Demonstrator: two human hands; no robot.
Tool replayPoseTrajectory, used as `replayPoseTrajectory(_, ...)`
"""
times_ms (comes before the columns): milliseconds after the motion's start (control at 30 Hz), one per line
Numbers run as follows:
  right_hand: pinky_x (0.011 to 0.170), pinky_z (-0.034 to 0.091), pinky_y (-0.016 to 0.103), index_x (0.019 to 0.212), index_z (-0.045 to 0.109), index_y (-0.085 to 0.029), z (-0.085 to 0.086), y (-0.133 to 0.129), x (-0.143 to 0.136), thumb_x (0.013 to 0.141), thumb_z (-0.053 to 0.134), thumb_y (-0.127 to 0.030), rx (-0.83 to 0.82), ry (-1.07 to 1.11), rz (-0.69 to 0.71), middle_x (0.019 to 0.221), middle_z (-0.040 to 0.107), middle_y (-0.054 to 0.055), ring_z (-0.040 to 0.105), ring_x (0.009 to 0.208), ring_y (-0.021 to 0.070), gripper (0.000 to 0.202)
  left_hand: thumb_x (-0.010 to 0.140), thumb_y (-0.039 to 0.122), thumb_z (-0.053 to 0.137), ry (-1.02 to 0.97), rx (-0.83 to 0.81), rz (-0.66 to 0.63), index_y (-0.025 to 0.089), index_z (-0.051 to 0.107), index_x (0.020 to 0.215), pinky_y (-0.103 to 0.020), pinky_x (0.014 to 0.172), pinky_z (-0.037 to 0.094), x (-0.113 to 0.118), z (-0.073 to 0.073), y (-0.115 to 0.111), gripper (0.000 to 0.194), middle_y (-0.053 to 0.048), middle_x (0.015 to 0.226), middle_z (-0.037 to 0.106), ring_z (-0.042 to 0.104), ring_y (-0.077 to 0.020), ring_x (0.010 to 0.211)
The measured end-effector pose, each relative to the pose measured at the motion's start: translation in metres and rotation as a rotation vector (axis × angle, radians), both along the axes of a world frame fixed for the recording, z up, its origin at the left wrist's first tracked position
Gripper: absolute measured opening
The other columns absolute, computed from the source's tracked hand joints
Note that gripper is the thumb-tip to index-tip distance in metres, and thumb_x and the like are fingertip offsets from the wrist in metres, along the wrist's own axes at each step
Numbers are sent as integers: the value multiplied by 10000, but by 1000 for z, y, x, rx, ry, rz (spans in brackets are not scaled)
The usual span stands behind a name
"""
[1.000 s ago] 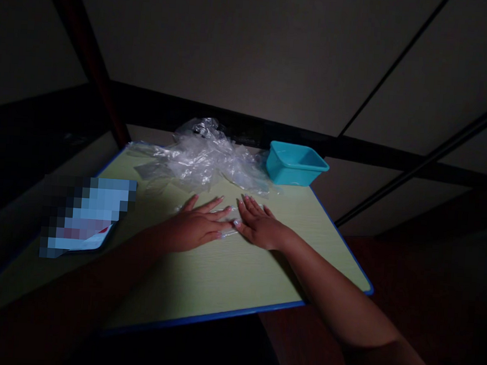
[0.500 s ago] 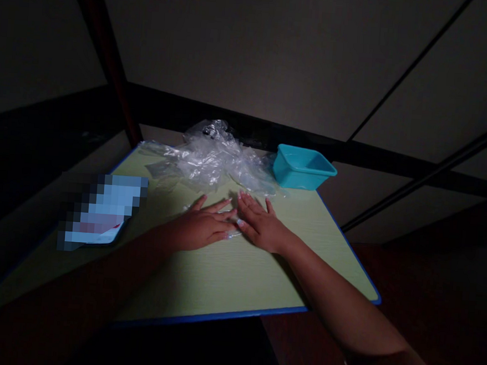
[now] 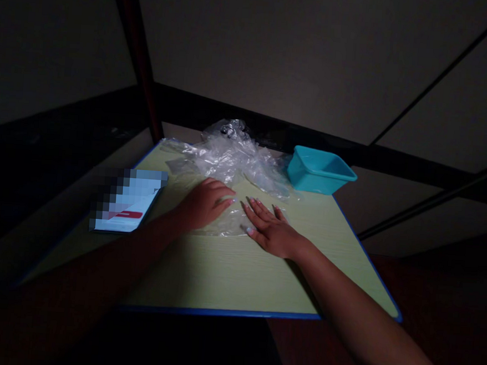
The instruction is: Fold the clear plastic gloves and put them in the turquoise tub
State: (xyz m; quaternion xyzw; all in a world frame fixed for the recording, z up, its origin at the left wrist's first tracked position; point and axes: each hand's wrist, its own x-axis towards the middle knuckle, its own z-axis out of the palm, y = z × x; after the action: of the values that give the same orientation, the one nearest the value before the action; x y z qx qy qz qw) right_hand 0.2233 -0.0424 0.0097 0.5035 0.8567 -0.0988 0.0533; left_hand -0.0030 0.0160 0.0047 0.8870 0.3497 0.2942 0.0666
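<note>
A clear plastic bag [image 3: 229, 224] lies spread flat on the pale table, its lower edge catching the light. My right hand [image 3: 271, 229] rests palm down on the bag's right side, fingers stretched and apart. Over its upper left part is my left hand [image 3: 206, 204], fingers bent and a small gap showing between thumb and fingertips; nothing is visible in it. Its palm side is hidden. Just beyond the hands sits a crumpled heap of clear plastic bags [image 3: 232, 154].
A turquoise plastic basin [image 3: 316, 179] stands at the table's back right corner. On the left lies a phone [image 3: 131, 211] with a lit, partly blurred screen. The table [image 3: 236, 282] has a blue edge, and a wall with dark bands rises behind it.
My left hand has shifted away from the right hand toward the bag heap, and its spread fingers have bent. More of the flat bag now shows between the hands. The view has swung slightly left.
</note>
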Motion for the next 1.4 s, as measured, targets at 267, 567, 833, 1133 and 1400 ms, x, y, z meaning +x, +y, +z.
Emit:
replayPoseTrajectory(267, 1094, 98, 609, 1505, 6, -252, 3, -4, 6, 963, 260, -477, -27, -4, -16, 1556, -36, 59, 4, 1436, 247, 639, 845, 329, 541, 73, -32, 138, 154, 655, 940, -373, 906, 408, -7, -6, 7, 230, -82, 953, 663, 554, -231, 941)
replayPoseTrajectory(567, 1079, -30, 636, 1502, 1, -279, 6, -8, 5, 963, 243, -508, 95, 28, -8, 1561, 27, 47, 42, 1437, 267, 634, 734, 468, 675, 271, -65, 114, 241, 560, 1226, -471, 1017, 295, 1, -11, -10, 554, -112, 1353, 452, 351, -331, 1249)
replayPoseTrajectory(833, 1101, 24, 604, 1505, 18, -205, -1, -6, -5, 970, 249, -489, 35, 31, 58, 1557, 45, 73, 65, 1439, 234, 648, 836, 404, 579, 199, -57, 210, 162, 620, 1075, -392, 926, 378, 0, -7, -4, 342, -110, 1074, 588, 464, -273, 1054)
replayPoseTrajectory(1133, 1109, 77, 587, 1506, 55, -232, 0, -5, -4, 967, 249, -495, 26, 36, 74, 1560, 11, 62, 43, 1440, 231, 630, 729, 473, 690, 261, -122, 340, 198, 577, 836, -363, 802, 398, -10, -7, 6, 316, -69, 940, 583, 484, -273, 962)
replayPoseTrajectory(1400, 1102, 76, 598, 1502, 90, -275, 3, -5, -6, 963, 275, -507, 0, 21, 68, 1561, -5, 62, 40, 1440, 237, 616, 756, 346, 644, 280, -214, 378, 199, 531, 675, -351, 746, 392, -7, 0, 6, 202, -50, 868, 602, 506, -270, 959)
